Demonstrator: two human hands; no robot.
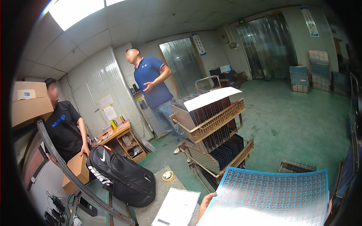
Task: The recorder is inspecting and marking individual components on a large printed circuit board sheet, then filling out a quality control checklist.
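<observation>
A thin rectangular panel (269, 188) with a blue border and rows of small repeated copper-coloured shapes is held up at the lower right. My left hand (206, 205) grips its left edge, with the thumb against the edge. At the right edge my right hand (329, 207) shows only as a sliver of fingers; the panel hides the rest. Left of my left hand, a printed paper sheet (176, 206) lies on a grey speckled surface (145, 215). A roll of yellow tape (168, 176) sits just beyond the paper.
Ahead stands a rack (217, 126) of upright dark panels, a white sheet (211, 98) on top. A black backpack (122, 177) is at left. Beyond it, a person in black (68, 128) touches a cardboard box (76, 174); another person in blue (151, 81) stands behind the rack.
</observation>
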